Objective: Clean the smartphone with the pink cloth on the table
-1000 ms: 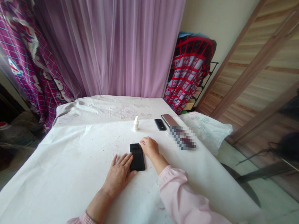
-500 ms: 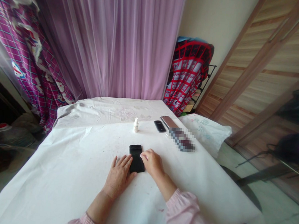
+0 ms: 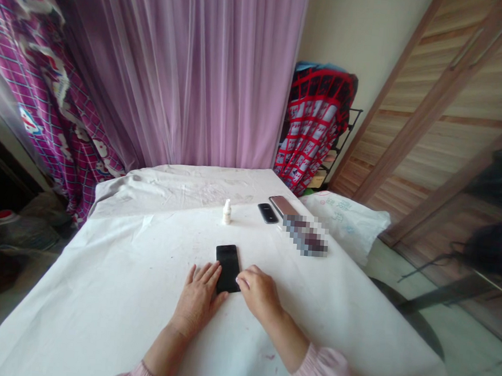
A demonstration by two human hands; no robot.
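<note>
A black phone [image 3: 228, 260] lies flat, screen up, on the white cloth of the table [image 3: 111, 270]. My left hand [image 3: 198, 298] rests flat beside the phone's near left corner, fingers stretched out and touching its edge. My right hand [image 3: 258, 291] sits at the phone's near right corner with the fingers curled down, fingertips against the phone's edge. Whether anything is between those fingers is hidden.
Further back stand a small white bottle [image 3: 227, 211], a small dark phone [image 3: 267, 212] and a brownish flat case [image 3: 283, 206], with a blurred patch beside them. A white bag [image 3: 347, 217] sits off the table's right edge. Purple curtains hang behind.
My right hand has slid back along the phone's right edge from its far corner to its near corner. My left hand has stayed put.
</note>
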